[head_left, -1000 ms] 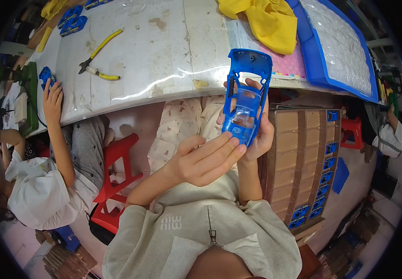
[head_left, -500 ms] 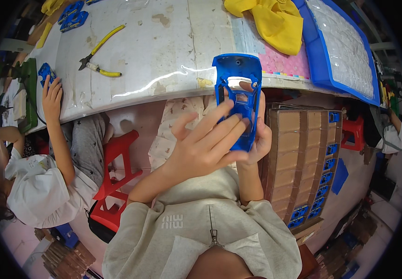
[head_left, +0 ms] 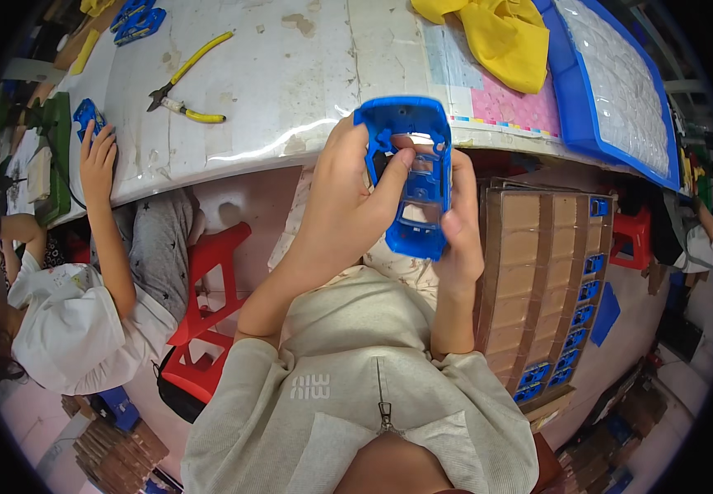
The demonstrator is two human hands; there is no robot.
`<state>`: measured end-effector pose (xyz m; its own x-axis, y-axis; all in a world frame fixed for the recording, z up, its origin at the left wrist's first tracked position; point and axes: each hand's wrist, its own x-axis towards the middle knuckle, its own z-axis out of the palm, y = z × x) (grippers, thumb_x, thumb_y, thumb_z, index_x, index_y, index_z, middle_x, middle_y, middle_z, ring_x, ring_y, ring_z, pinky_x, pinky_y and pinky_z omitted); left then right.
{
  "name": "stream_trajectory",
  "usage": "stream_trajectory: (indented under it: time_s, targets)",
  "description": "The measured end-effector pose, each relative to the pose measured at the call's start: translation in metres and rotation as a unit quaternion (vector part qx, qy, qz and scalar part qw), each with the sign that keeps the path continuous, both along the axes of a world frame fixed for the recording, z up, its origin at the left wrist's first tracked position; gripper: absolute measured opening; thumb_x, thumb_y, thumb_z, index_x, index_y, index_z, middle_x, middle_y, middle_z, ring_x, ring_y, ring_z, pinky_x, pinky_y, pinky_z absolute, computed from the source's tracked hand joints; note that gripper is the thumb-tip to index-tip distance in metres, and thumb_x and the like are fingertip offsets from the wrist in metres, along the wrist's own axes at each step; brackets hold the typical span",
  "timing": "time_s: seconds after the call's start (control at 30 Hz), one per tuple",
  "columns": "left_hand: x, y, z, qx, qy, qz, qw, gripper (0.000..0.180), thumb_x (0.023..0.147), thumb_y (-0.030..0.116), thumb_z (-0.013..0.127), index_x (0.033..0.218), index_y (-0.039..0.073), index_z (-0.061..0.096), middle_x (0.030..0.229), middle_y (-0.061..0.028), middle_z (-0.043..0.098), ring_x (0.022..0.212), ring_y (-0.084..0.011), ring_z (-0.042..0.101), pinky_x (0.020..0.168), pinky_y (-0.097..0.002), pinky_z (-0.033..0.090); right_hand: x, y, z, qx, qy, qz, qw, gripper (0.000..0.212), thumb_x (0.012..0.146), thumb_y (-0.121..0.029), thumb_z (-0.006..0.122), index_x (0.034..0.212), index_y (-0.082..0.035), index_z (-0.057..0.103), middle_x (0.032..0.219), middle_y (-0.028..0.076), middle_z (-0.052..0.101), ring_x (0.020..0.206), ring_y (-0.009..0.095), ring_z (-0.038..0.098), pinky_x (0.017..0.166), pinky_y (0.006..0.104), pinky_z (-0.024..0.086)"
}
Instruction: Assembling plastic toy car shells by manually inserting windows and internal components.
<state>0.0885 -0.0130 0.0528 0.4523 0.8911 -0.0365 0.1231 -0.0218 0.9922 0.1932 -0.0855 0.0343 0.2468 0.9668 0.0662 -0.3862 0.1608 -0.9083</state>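
Note:
Both my hands hold a blue plastic toy car body shell (head_left: 426, 191) in front of the table edge, its hollow inner side facing me. Window openings show along its middle. My left hand (head_left: 346, 185) is closed on the left side, the thumb pressing across the inside near the far opening. Along the right edge my right hand (head_left: 462, 222) grips the shell, thumb low on its near part and fingers mostly hidden behind it.
On the worn white table (head_left: 274, 74) lie yellow-handled pliers (head_left: 177, 103) and a yellow cloth (head_left: 509, 41). A blue bin (head_left: 566, 74) holds clear packaging. Right of me stands a compartment box (head_left: 529, 263) with several blue parts. At left, a co-worker's hand (head_left: 97, 165) touches a blue piece.
My left hand has moved from over the shell's near part to its far left side, thumb now inside. The shell has shifted slightly left, and its near end is now visible.

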Motion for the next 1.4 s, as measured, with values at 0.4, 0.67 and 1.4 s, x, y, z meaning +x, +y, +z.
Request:
stream_trajectory:
  time_s: [0.4, 0.67, 1.4]
  targets:
    - [0.006, -0.012, -0.003, 0.144, 0.054, 0.039, 0.987, 0.021, 0.081, 0.001, 0.054, 0.097, -0.006, 0.042, 0.082, -0.0203, 0.054, 0.075, -0.0334, 0.058, 0.064, -0.0391, 0.045, -0.002, 0.012, 0.008, -0.067, -0.244, -0.139, 0.958, 0.008, 0.087, -0.005, 0.047, 0.091, 0.0, 0.051, 0.07, 0.009, 0.059, 0.062, 0.008, 0.053, 0.057, 0.0235, 0.042]
    - [0.004, -0.016, -0.008, 0.152, 0.08, 0.073, 0.982, 0.016, 0.083, 0.011, 0.06, 0.087, 0.0, 0.051, 0.078, -0.0084, 0.054, 0.059, -0.0097, 0.043, 0.048, -0.0246, 0.034, -0.004, 0.011, 0.01, -0.081, -0.283, -0.139, 0.946, 0.004, 0.086, -0.004, 0.048, 0.088, 0.0, 0.048, 0.066, 0.011, 0.057, 0.057, 0.01, 0.052, 0.053, 0.0252, 0.041]
    - [0.003, -0.013, -0.014, 0.117, -0.001, 0.024, 0.993, 0.015, 0.084, 0.002, 0.049, 0.097, -0.006, 0.045, 0.084, -0.0178, 0.055, 0.074, -0.0293, 0.056, 0.066, -0.0356, 0.044, -0.007, 0.015, 0.013, -0.072, -0.291, -0.155, 0.941, 0.003, 0.084, -0.002, 0.049, 0.087, -0.001, 0.047, 0.065, 0.01, 0.055, 0.056, 0.011, 0.052, 0.052, 0.0246, 0.04]
